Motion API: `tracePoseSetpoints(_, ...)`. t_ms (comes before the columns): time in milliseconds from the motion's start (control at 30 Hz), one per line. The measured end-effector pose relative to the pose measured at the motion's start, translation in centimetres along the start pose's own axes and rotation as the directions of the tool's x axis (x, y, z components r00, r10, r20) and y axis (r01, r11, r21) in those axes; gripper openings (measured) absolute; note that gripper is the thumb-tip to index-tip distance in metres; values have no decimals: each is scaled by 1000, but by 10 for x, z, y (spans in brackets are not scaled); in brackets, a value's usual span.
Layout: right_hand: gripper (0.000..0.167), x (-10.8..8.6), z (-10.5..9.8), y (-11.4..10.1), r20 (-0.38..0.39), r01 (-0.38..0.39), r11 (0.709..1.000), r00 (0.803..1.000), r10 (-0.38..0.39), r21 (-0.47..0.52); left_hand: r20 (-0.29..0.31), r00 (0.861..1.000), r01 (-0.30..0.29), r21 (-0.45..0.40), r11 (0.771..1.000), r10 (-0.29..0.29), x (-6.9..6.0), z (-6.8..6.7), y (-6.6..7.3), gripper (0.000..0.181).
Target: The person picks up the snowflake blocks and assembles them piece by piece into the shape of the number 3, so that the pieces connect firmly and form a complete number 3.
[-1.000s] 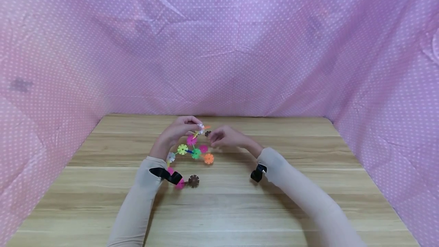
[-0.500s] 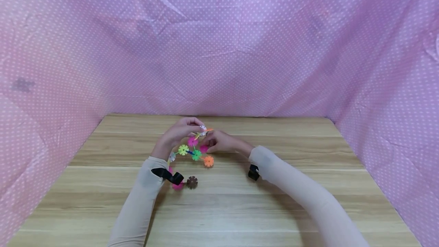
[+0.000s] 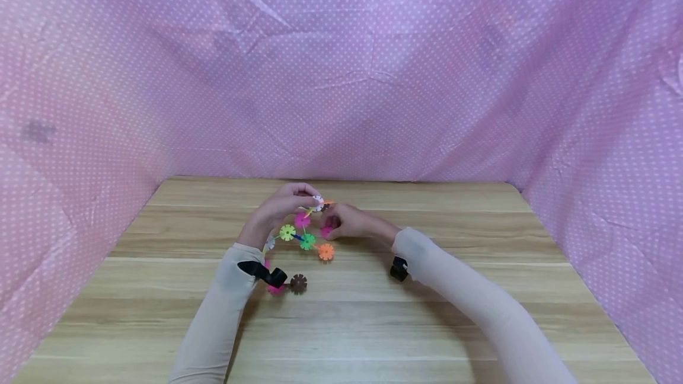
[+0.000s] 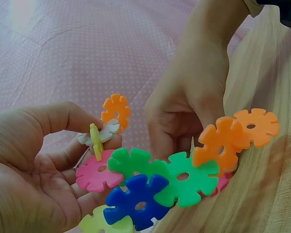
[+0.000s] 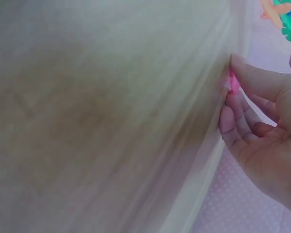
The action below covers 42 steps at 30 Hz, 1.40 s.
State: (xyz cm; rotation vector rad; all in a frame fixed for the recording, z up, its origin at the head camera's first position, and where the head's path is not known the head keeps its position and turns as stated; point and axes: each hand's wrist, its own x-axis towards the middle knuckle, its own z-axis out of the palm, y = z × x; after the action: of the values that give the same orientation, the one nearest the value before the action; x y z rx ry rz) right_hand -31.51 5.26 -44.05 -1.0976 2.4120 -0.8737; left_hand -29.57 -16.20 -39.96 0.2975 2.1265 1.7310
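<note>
My left hand (image 3: 283, 205) pinches a white snowflake disc (image 3: 318, 202) between thumb and fingers, at the upper end of a chain of notched plastic discs. An orange disc (image 4: 115, 110) is joined to the white one. Down the chain come a pink disc (image 4: 98, 171), green discs (image 4: 183, 177), a blue disc (image 4: 138, 200) and orange discs (image 4: 222, 147). Low over the wooden table, my right hand (image 3: 349, 221) pinches a separate pink disc (image 5: 234, 82) by thumb and fingertips. A brown disc (image 3: 326, 207) shows between the hands; whether it is attached cannot be told.
The chain's lower end, with a pink disc (image 3: 275, 289) and a brown disc (image 3: 299, 284), reaches below the left wrist, partly hidden by its black strap (image 3: 261, 272). A pink dotted cloth (image 3: 373, 105) hangs behind the wooden table (image 3: 363, 319).
My right hand has come down and left to the loose pink disc, gripped it, and shifted slightly right with it. The left hand and chain have drifted a little to the right.
</note>
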Motion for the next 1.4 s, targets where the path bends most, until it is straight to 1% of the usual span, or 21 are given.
tracePoseSetpoints(133, 22, -6, -3, 2, -13, -36, 998, 999, 37, 58, 9, 1000, 15, -38, 999, -15, 1, 3, -1, 14)
tracePoseSetpoints(233, 22, -12, -5, 5, -36, -39, 995, 998, 43, 97, 16, 1000, 13, -50, 999, -12, 4, 5, -3, 17)
tracePoseSetpoints(300, 23, -16, -6, 8, -55, -40, 991, 997, 47, 127, 8, 1000, 19, -55, 998, -19, 5, 7, -3, 19)
tracePoseSetpoints(367, 23, -20, -7, 12, -84, -35, 986, 995, 49, 163, -2, 1000, 28, -64, 998, -28, 6, 9, -4, 20)
tracePoseSetpoints(433, 23, -25, -10, 15, -114, -42, 978, 991, 66, 206, -13, 999, 45, -70, 997, -46, 7, 11, -5, 22)
tracePoseSetpoints(500, 22, -29, -13, 18, -156, -44, 966, 984, 86, 254, -25, 998, 50, -70, 996, -52, 8, 13, -5, 23)
tracePoseSetpoints(600, 23, -34, -21, 20, -223, -63, 945, 965, 140, 322, -46, 996, 69, -77, 995, -72, 8, 16, -5, 26)
tracePoseSetpoints(700, 25, -38, -27, 20, -304, -73, 922, 932, 199, 380, -70, 994, 83, -86, 993, -89, 9, 18, -5, 28)
tracePoseSetpoints(733, 27, -39, -29, 19, -325, -70, 910, 921, 216, 409, -78, 992, 91, -92, 992, -99, 9, 19, -5, 28)
tracePoseSetpoints(833, 30, -39, -33, 16, -382, -37, 861, 886, 263, 507, -92, 990, 95, -100, 990, -105, 10, 19, -5, 30)
tracePoseSetpoints(933, 30, -38, -33, 13, -416, 9, 799, 858, 302, 601, -96, 989, 100, -100, 990, -110, 10, 19, -5, 31)
tracePoseSetpoints(1000, 30, -37, -31, 11, -437, 29, 780, 841, 320, 625, -95, 989, 105, -104, 989, -115, 10, 19, -4, 31)
tracePoseSetpoints(1133, 29, -36, -29, 9, -484, 76, 766, 813, 323, 639, -84, 988, 118, -124, 985, -129, 9, 20, -3, 30)
tracePoseSetpoints(1233, 29, -35, -28, 8, -505, 105, 756, 801, 321, 647, -82, 988, 120, -140, 983, -132, 7, 20, -2, 27)
tracePoseSetpoints(1300, 29, -35, -27, 7, -513, 114, 754, 797, 320, 647, -83, 988, 117, -148, 982, -130, 7, 20, -2, 25)
tracePoseSetpoints(1400, 29, -35, -27, 6, -510, 113, 753, 799, 319, 648, -87, 988, 114, -151, 982, -128, 8, 20, -3, 24)
